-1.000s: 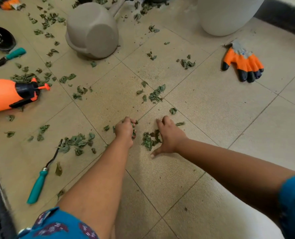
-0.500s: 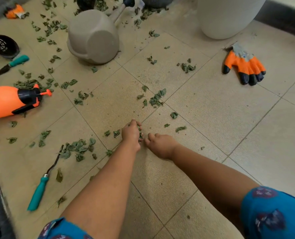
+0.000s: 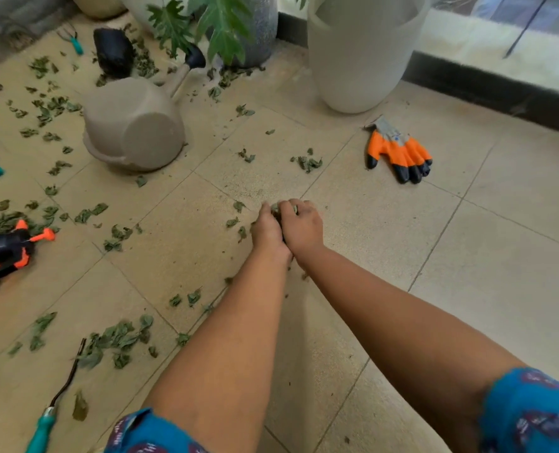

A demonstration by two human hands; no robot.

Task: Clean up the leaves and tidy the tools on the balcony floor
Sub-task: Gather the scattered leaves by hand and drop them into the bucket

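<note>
My left hand [image 3: 269, 232] and my right hand [image 3: 302, 225] are pressed together over the tiled floor [image 3: 468, 256], fingers curled round a clump of green leaves [image 3: 284, 209] that peeks out between them. More dry leaves lie scattered to the left, with a heap [image 3: 114, 338] near my left forearm and a small cluster [image 3: 307, 162] further ahead. An orange and black glove [image 3: 399, 153] lies to the right. A teal-handled weeder [image 3: 47, 420] lies at the lower left. An orange sprayer [image 3: 2, 251] lies at the left edge.
A grey watering can [image 3: 134, 125] lies tipped over at the upper left. A tall white planter [image 3: 360, 50] stands ahead, beside a grey pot with a green plant [image 3: 212, 21]. A black pot [image 3: 113, 50] and a small teal rake [image 3: 72, 37] lie at the back left.
My hands have come together and scooped the small leaf pile up between them, moving away from me. My view has tilted up, showing the planters.
</note>
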